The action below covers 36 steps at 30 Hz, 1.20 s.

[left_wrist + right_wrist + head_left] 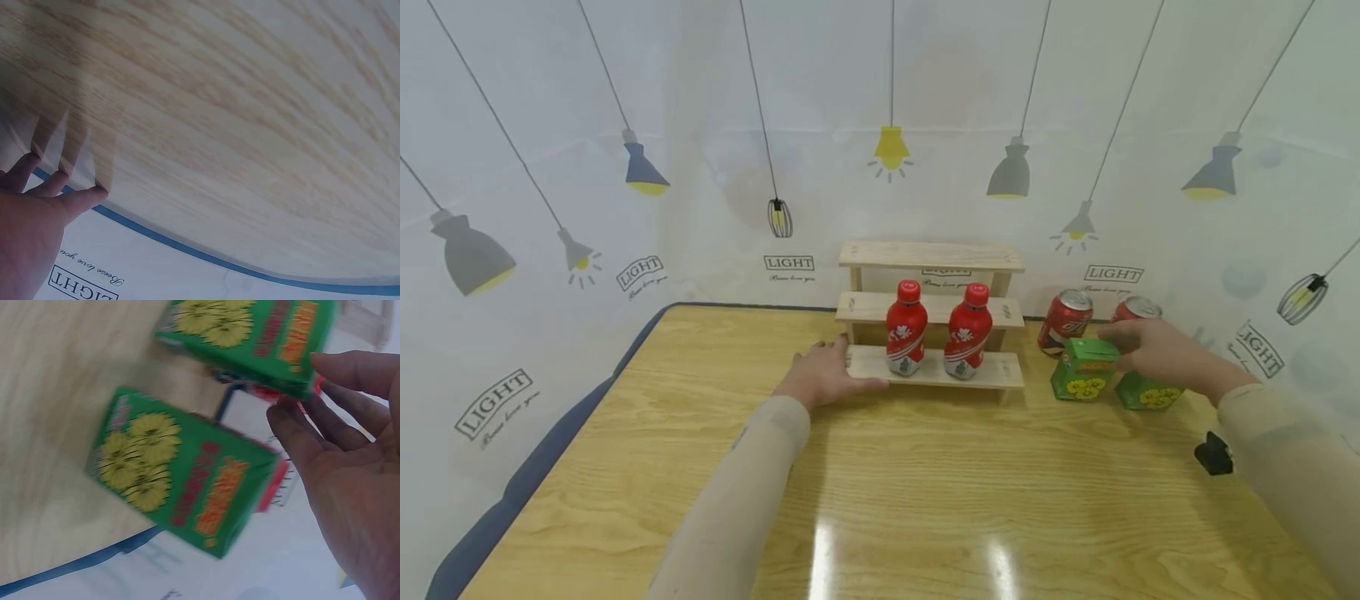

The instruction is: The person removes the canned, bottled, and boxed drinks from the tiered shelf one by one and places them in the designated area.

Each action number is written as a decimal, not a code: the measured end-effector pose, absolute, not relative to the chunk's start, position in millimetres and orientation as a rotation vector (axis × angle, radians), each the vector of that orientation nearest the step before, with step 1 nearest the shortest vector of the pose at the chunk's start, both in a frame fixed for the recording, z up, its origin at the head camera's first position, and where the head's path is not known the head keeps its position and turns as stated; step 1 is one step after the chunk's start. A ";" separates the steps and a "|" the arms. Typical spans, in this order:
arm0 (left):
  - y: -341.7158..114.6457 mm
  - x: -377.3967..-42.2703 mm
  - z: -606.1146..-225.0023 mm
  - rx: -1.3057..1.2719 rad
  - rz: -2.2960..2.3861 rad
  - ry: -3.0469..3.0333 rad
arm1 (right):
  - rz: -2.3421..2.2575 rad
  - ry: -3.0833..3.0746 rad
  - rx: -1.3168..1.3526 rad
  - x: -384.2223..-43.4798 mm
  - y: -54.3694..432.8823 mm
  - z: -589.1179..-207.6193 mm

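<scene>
My right hand (1150, 350) pinches the top corner of a green drink carton (1084, 368), thumb on one side and fingers on the other. A second green carton (181, 472) with the same yellow flowers stands beside it, below the hand in the right wrist view. My left hand (827, 373) lies at the left end of a three-tier wooden shelf (868, 367), its thumb along the lowest step's front edge. In the left wrist view, its spread fingertips (100, 192) rest on the tabletop. Two red bottles (907, 333) (968, 333) stand upright on the lowest step.
Behind the cartons stand two red cans, one (1066, 321) in fuller view, the other (1137, 308) partly hidden by my right hand. A small black object (1214, 454) lies near my right forearm. A lamp-printed white sheet (715, 208) rises behind the wooden table (910, 483).
</scene>
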<state>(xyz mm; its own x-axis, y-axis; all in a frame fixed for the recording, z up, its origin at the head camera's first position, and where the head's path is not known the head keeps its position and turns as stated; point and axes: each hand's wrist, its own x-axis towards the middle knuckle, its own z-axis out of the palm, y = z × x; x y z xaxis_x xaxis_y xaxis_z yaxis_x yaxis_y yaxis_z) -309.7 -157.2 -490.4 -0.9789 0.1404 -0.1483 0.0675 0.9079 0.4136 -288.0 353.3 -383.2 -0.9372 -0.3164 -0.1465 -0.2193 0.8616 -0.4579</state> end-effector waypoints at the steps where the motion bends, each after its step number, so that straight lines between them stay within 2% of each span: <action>1: -157.0 -309.7 -490.3 0.161 0.616 2.896 | -0.665 2.823 -0.421 -288.0 351.8 -380.2; 9: -157.9 -308.1 -488.6 0.166 0.600 2.898 | -0.814 2.782 -0.396 -286.8 308.7 -336.8; 14: -158.6 -309.5 -491.3 0.167 0.581 2.907 | -0.865 2.790 -0.440 -283.1 265.5 -325.3; 23: -157.2 -310.7 -492.4 0.172 0.584 2.914 | -1.088 2.695 -0.559 -279.3 202.5 -347.0; 36: -158.1 -309.4 -490.5 0.164 0.594 2.900 | -1.411 2.642 -0.417 -286.3 178.3 -393.4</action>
